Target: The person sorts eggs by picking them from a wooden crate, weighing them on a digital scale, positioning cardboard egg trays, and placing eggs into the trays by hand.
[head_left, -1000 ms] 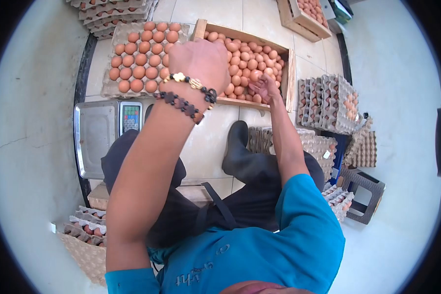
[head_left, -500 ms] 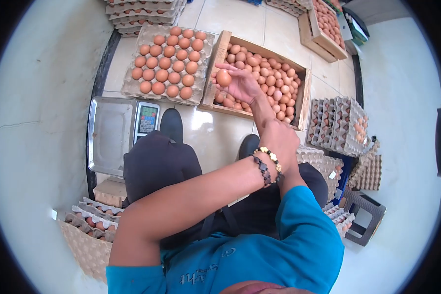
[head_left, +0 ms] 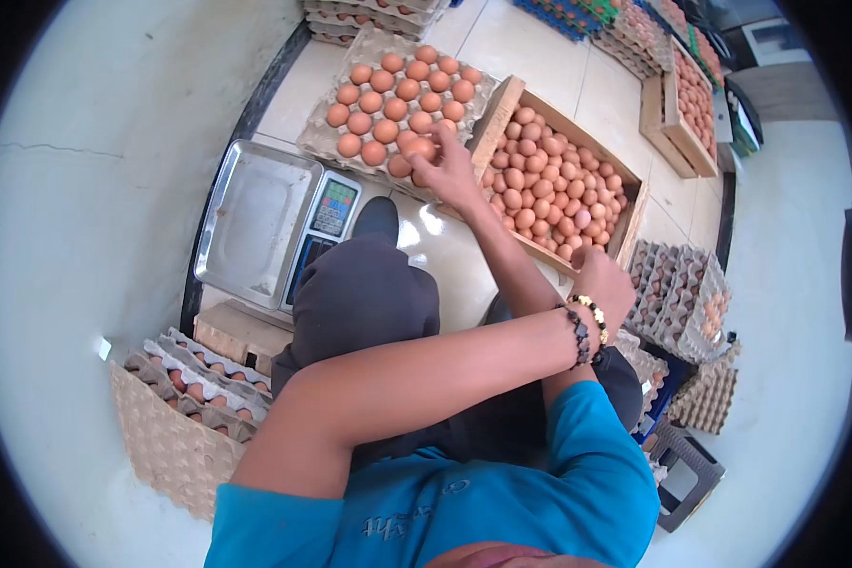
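- Pale, glossy tiled floor [head_left: 601,104].
- On it, a cardboard tray [head_left: 318,137] of brown eggs [head_left: 395,110].
- Just beside, a wooden crate [head_left: 494,123] of eggs.
- Nearer, on the left, a metal-panned scale [head_left: 256,213].
- Far right, another egg-filled crate [head_left: 667,137]; nearer, a gray stool [head_left: 693,447].

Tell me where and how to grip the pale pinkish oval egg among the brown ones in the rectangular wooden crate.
Pinch the pale pinkish oval egg lightly on opposite upper sides, probably from straight above. Its rounded top shows, but the brown eggs packed around it likely leave little room lower down, and the wooden crate is open on top.
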Demonstrator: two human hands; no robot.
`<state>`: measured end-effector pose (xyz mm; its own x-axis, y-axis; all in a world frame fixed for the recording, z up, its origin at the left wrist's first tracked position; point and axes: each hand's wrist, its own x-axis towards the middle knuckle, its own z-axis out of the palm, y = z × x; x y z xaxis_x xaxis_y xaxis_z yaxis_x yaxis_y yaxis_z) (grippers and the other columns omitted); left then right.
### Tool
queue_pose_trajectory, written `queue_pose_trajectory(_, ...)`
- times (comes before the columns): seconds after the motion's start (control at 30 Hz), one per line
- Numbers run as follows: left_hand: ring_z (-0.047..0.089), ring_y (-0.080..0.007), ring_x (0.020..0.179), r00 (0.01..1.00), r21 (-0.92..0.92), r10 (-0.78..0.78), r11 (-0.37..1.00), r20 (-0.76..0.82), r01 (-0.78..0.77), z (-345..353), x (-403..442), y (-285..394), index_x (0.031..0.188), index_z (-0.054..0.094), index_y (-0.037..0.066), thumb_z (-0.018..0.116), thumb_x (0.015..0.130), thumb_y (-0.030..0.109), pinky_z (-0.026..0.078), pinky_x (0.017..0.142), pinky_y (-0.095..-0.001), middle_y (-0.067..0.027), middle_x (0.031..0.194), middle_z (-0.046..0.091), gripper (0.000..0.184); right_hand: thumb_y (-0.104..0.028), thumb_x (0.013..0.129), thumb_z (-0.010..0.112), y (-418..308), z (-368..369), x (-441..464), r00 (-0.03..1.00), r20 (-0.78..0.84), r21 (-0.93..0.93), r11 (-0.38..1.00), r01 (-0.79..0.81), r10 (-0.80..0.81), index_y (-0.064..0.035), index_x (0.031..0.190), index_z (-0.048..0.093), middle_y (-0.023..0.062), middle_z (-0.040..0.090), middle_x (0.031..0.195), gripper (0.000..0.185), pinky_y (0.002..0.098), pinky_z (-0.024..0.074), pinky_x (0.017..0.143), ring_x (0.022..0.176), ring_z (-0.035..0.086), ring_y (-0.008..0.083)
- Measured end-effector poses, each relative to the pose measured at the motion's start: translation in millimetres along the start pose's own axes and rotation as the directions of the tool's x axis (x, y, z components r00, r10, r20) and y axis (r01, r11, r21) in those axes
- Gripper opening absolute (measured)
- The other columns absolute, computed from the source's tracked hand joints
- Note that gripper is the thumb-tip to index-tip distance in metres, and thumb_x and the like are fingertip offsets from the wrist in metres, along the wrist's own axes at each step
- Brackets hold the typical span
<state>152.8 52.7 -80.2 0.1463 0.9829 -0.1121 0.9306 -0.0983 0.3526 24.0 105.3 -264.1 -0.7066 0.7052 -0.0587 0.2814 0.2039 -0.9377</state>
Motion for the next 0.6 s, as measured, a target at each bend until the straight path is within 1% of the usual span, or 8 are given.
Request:
queue_pose_trajectory(0.1, 0.065, -0.0185, 0.088, 0.987, 0.011, -0.059, 0.998, -0.147, 0.061, -12.8, 9.0, -14.1, 0.087, 0.075, 0.017, 0.063, 0.086, 0.018, 0.042, 0.068, -0.0362, 0.0022, 0.084, 0.07, 0.012, -0.009, 0.078, 0.068, -8.3, 52.7, 20.7, 0.918, 0.038, -0.208, 0.895, 0.394, -0.395, 0.0002, 0.113, 0.058, 0.0178, 0.062, 0.098, 0.038, 0.0456, 0.0478, 0.088, 0.095, 0.06, 0.0365)
queue_pose_trajectory(0.13, 0.065, -0.0184, 0.088, 0.977, -0.005, -0.079, 0.997, -0.196, 0.079, -15.9, 12.0, -18.5, 0.085, 0.074, 0.016, 0.063, 0.085, 0.018, 0.04, 0.067, -0.0351, 0.0016, 0.084, 0.069, 0.011, -0.006, 0.077, 0.067, -11.4, 69.9, 27.1, 0.885, 0.047, -0.221, 0.859, 0.462, -0.464, 0.0, 0.111, 0.058, 0.0176, 0.06, 0.097, 0.036, 0.0462, 0.0474, 0.087, 0.094, 0.059, 0.0377)
queue_pose_trajectory(0.2, 0.065, -0.0193, 0.095, 0.989, -0.036, -0.102, 0.995, -0.109, 0.098, -17.6, 20.1, -18.0, 0.098, 0.074, 0.018, 0.062, 0.089, 0.021, 0.043, 0.075, -0.0438, 0.0013, 0.093, 0.071, 0.016, -0.001, 0.074, 0.065, -15.5, 102.0, 36.5, 0.808, 0.061, -0.246, 0.776, 0.581, -0.586, -0.0002, 0.107, 0.059, 0.0172, 0.058, 0.095, 0.033, 0.0475, 0.0464, 0.085, 0.092, 0.056, 0.0402)
queue_pose_trajectory(0.27, 0.066, -0.0212, 0.099, 0.994, -0.063, -0.099, 0.993, -0.043, 0.096, -22.5, 19.9, -21.7, 0.106, 0.074, 0.017, 0.059, 0.091, 0.021, 0.044, 0.082, -0.0483, 0.0006, 0.1, 0.071, 0.021, 0.002, 0.071, 0.063, -14.9, 123.9, 43.4, 0.815, 0.111, -0.269, 0.773, 0.575, -0.568, -0.0008, 0.105, 0.059, 0.0169, 0.057, 0.096, 0.034, 0.0455, 0.0463, 0.085, 0.095, 0.056, 0.0384)
queue_pose_trajectory(0.33, 0.065, -0.0195, 0.093, 0.978, -0.047, -0.123, 0.992, -0.169, 0.117, -12.0, 13.8, -25.5, 0.096, 0.073, 0.015, 0.062, 0.087, 0.018, 0.042, 0.074, -0.0398, -0.0007, 0.092, 0.071, 0.015, 0.003, 0.068, 0.062, -3.7, 144.5, 55.9, 0.83, 0.181, -0.374, 0.744, 0.554, -0.527, -0.0022, 0.101, 0.061, 0.0153, 0.059, 0.098, 0.034, 0.0428, 0.0458, 0.087, 0.101, 0.055, 0.0346)
queue_pose_trajectory(0.4, 0.065, -0.0192, 0.09, 0.97, 0.023, -0.136, 0.989, -0.203, 0.143, -13.2, 10.1, -22.6, 0.092, 0.072, 0.014, 0.062, 0.084, 0.016, 0.042, 0.072, -0.036, -0.0022, 0.089, 0.071, 0.013, 0.003, 0.068, 0.062, 4.7, 152.8, 62.3, 0.805, 0.231, -0.451, 0.673, 0.587, -0.546, -0.0028, 0.099, 0.062, 0.0135, 0.061, 0.098, 0.032, 0.0422, 0.0461, 0.087, 0.1, 0.056, 0.033)
queue_pose_trajectory(0.53, 0.065, -0.0196, 0.089, 0.985, 0.039, -0.113, 0.992, -0.13, 0.119, -14.8, 5.3, -23.5, 0.096, 0.071, 0.014, 0.063, 0.085, 0.018, 0.043, 0.073, -0.037, -0.0019, 0.091, 0.07, 0.015, 0.003, 0.068, 0.062, 12.6, 146.9, 57.1, 0.795, 0.277, -0.468, 0.647, 0.603, -0.54, -0.0041, 0.09, 0.065, 0.0104, 0.063, 0.101, 0.024, 0.0409, 0.0461, 0.088, 0.101, 0.057, 0.0297)
queue_pose_trajectory(0.6, 0.065, -0.0191, 0.089, 0.989, 0.099, -0.124, 0.986, -0.08, 0.132, -15.0, 2.1, -22.2, 0.097, 0.071, 0.014, 0.063, 0.086, 0.019, 0.043, 0.073, -0.037, -0.001, 0.091, 0.069, 0.015, 0.003, 0.068, 0.062, 4.7, 134.2, 43.2, 0.778, 0.1, -0.418, 0.684, 0.598, -0.62, -0.004, 0.087, 0.066, 0.0103, 0.064, 0.103, 0.021, 0.0398, 0.0456, 0.089, 0.101, 0.058, 0.0292)
